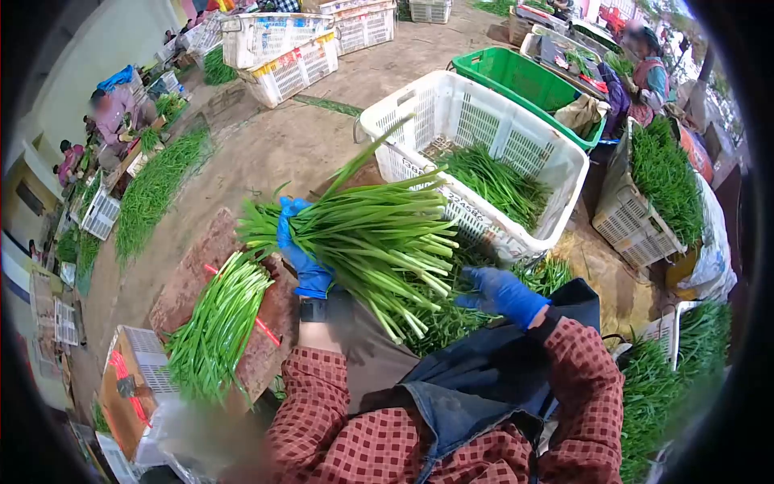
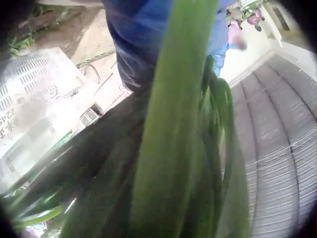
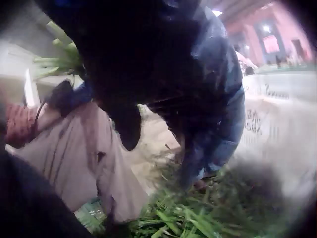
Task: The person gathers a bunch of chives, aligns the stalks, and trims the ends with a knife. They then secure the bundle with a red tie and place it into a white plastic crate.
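The left hand [image 1: 305, 254] gripped the green bunch [image 1: 371, 230] near the white crate [image 1: 415, 157]; the right hand [image 1: 506, 296], its thumb apart from fingers, was above loose greens [image 1: 439, 329]. A pile [image 1: 219, 323] lay on the reddish board [image 1: 208, 246], left, and crates stood on the brown floor [image 1: 363, 85].

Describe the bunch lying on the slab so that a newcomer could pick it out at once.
Start at the large white crate and go left, past the left hand, to the reddish slab. The slab's bunch lies there across a red strip; unlike the held bunch, no hand touches it.
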Available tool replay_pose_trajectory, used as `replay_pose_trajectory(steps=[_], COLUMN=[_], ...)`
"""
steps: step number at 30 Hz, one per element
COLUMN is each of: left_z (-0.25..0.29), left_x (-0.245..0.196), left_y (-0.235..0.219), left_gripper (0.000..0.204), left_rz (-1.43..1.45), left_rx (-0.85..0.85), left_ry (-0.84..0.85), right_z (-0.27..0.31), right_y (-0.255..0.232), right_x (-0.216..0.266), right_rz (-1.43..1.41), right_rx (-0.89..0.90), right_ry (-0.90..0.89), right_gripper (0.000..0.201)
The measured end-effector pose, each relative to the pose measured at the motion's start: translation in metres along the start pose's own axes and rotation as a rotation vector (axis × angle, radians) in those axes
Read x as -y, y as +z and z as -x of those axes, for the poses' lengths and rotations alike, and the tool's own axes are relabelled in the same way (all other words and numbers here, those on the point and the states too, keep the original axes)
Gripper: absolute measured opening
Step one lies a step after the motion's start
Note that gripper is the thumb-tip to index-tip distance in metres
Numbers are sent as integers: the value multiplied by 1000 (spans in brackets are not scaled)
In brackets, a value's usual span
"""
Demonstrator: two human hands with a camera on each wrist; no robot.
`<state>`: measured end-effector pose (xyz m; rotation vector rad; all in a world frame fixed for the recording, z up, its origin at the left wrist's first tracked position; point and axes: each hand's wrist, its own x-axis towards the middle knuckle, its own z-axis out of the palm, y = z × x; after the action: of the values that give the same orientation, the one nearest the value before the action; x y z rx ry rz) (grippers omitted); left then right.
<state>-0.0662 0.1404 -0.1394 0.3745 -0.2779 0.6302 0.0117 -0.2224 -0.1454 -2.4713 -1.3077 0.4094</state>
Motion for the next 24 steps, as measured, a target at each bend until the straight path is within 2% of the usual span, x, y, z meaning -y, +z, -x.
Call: replay_pose_trajectory(steps=[1,2,3,4,5,6,7,8,10,12,13,14,15,16,18,21,22,24], left_z=[1,4,6,7,9,10,12,11,10,11,10,8,6,6,7,2,2,3], left_x=[0,2,5,9,13,15,17,19,18,15,15,15,12,12,11,8,7,7], left_y=[-2,3,8,14,11,13,14,16,17,16,13,5,-6,-3,3,-11,-11,-13], left_gripper=[17,17,18,23,32,32,34,36,36,36,29,29,25,22,17,9,9,10], left_rz=[54,55,24,-9,-10,-14,-24,-35,-33,-23,-105,-109,-102,-94,-176,-126,-126,-99], left_rx=[44,39,8,-19,16,23,-50,-124,-168,-269,-291,-289,-217,-146,-118,-315,-317,-66], left_ry=[-71,-65,-17,25,56,40,28,22,27,28,38,33,3,-26,-33,28,30,10], right_z=[0,-10,-9,-6,-5,-5,-8,-12,-7,-5,-1,0,1,2,3,4,5,9], right_y=[-20,-21,-38,-72,-78,-82,-82,-63,-39,-36,-31,-31,-30,-30,-31,-34,-35,-35], right_x=[13,23,27,51,70,88,100,100,110,122,126,125,124,123,120,115,115,114], right_rz=[-142,-963,-1128,-1297,-1304,-1359,-1411,-1336,-711,-238,-90,-93,-5,84,172,155,153,149], right_rx=[-135,-330,-355,-385,-398,-407,-414,-436,-567,-652,-640,-644,-645,-644,-638,-688,-673,-639], right_ry=[33,12,-19,-50,-50,-34,-20,-58,-304,-541,-531,-527,-518,-510,-507,-504,-470,-397], right_gripper=[56,46,43,41,41,38,36,29,29,31,30,30,28,26,24,20,20,21])
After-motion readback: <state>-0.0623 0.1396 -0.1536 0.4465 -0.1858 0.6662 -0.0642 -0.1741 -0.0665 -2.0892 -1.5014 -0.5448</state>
